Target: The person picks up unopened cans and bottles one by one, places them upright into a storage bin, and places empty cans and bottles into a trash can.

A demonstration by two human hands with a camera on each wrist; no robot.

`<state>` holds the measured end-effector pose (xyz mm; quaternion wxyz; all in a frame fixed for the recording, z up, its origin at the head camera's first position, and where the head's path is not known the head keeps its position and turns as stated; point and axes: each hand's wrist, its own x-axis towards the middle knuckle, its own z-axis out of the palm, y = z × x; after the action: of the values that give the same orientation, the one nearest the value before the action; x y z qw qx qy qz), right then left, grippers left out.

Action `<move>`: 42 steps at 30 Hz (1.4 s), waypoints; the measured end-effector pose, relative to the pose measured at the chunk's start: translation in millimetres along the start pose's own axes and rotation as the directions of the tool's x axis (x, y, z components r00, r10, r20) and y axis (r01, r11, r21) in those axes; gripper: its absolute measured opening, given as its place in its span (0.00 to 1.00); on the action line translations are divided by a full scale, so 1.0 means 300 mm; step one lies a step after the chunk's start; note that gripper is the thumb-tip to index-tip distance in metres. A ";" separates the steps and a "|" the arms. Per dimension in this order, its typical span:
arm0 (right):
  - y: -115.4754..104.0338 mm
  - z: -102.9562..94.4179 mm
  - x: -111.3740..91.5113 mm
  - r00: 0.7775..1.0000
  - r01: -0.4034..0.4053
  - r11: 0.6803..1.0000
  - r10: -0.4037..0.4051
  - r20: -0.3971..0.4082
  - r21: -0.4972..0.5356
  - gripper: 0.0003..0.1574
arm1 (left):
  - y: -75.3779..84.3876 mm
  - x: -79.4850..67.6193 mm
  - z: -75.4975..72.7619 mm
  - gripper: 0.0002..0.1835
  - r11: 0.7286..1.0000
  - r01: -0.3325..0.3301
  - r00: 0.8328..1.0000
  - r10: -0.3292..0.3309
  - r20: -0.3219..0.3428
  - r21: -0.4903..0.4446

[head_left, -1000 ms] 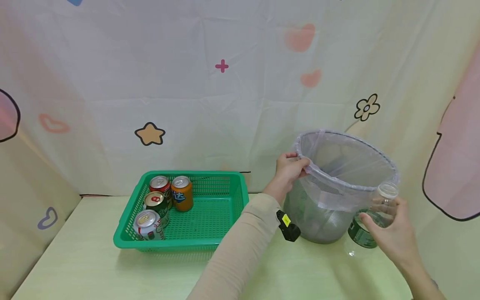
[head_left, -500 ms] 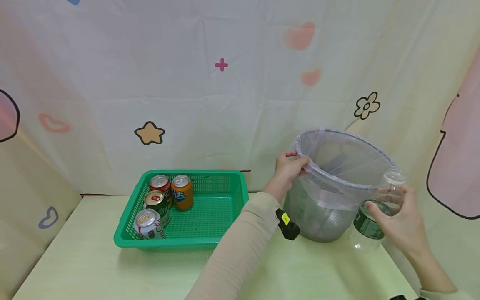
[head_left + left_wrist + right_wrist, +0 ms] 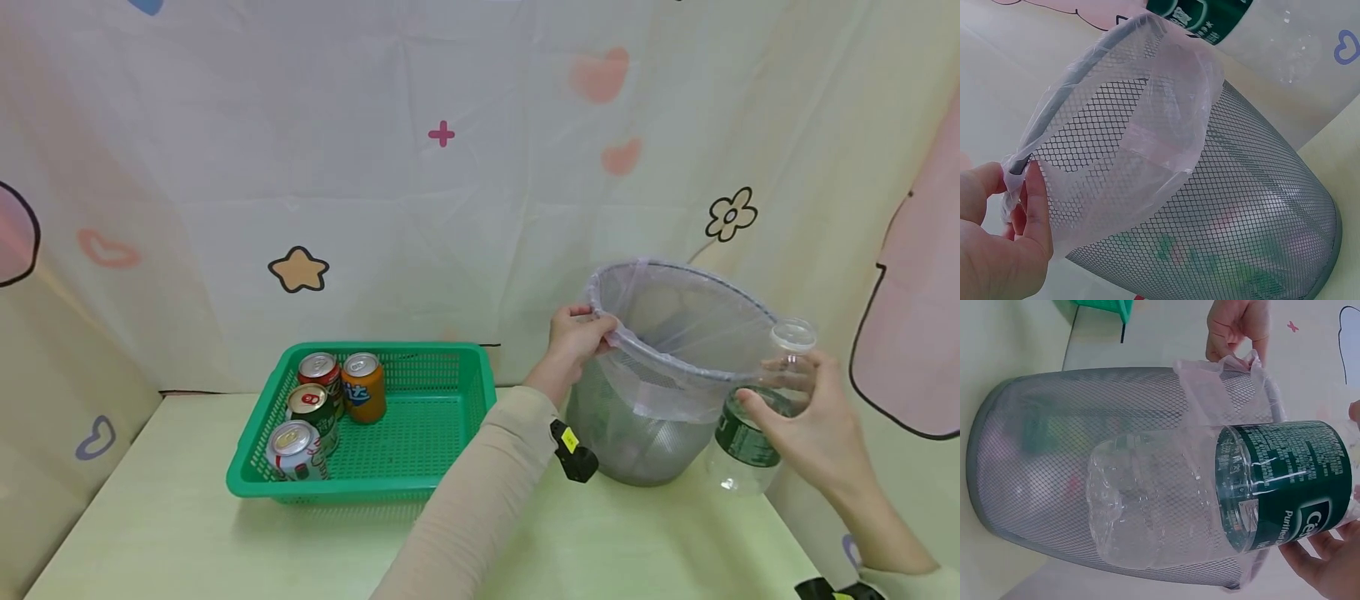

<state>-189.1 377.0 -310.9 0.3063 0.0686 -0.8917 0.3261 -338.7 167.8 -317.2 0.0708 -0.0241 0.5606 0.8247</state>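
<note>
The table (image 3: 187,533) carries a mesh bin (image 3: 645,442) near its right rear corner, close to the back edge, and a green basket (image 3: 442,417) to the left of it, well apart, holding four upright cans (image 3: 363,385) bunched in its left rear part. The bin is lined with a thin bag (image 3: 675,333) folded out over its rim, and through the mesh the left wrist view shows blurred coloured things low inside, too dim to name. The left hand (image 3: 576,336) grips the bin's rim on the left side, thumb and fingers pinching the bag's edge against the rim, with the sleeved forearm running in from the table's front edge. The clear plastic bottle (image 3: 750,425) is held by the right hand (image 3: 813,421) just outside the bin's right wall, lifted off the table, its long axis close to upright and leaning slightly, white cap (image 3: 793,336) up and about level with the rim, base down. The right-hand fingers curl round the green label band at mid-body. So the bin's opening lies up and to the left of the bottle, between the two hands; the right hand is the nearer one to the bottle, and the left hand is busy at the far side of the rim.
</note>
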 end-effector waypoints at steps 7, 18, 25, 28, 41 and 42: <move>-0.029 -0.030 0.037 1.000 0.028 0.999 -0.029 -0.005 -0.023 0.44 | 0.000 0.000 0.000 0.17 1.000 0.002 1.000 -0.002 -0.001 0.002; -0.057 -0.078 0.092 1.000 0.004 0.995 -0.002 0.028 -0.096 0.45 | -0.001 0.006 0.002 0.17 1.000 -0.005 1.000 0.005 -0.006 -0.022; -0.067 -0.107 0.118 0.999 -0.001 0.995 0.005 0.043 -0.103 0.45 | 0.001 0.002 0.002 0.17 1.000 -0.001 1.000 0.001 -0.006 -0.017; -0.073 -0.120 0.131 0.999 -0.003 0.996 0.007 0.047 -0.094 0.45 | -0.001 0.001 0.002 0.16 1.000 -0.005 1.000 0.005 -0.005 -0.021; -0.106 -0.153 0.205 0.999 -0.016 0.993 0.021 0.035 -0.115 0.44 | -0.003 0.003 0.001 0.17 1.000 -0.004 1.000 0.004 -0.010 -0.005; -0.108 -0.156 0.213 0.999 -0.016 0.993 0.021 0.044 -0.114 0.44 | -0.002 0.002 0.001 0.17 1.000 -0.004 1.000 0.004 -0.009 -0.003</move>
<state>-206.5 386.0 -227.5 0.2865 0.0501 -0.9160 0.2762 -339.3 168.5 -317.6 0.0664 -0.0267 0.5599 0.8255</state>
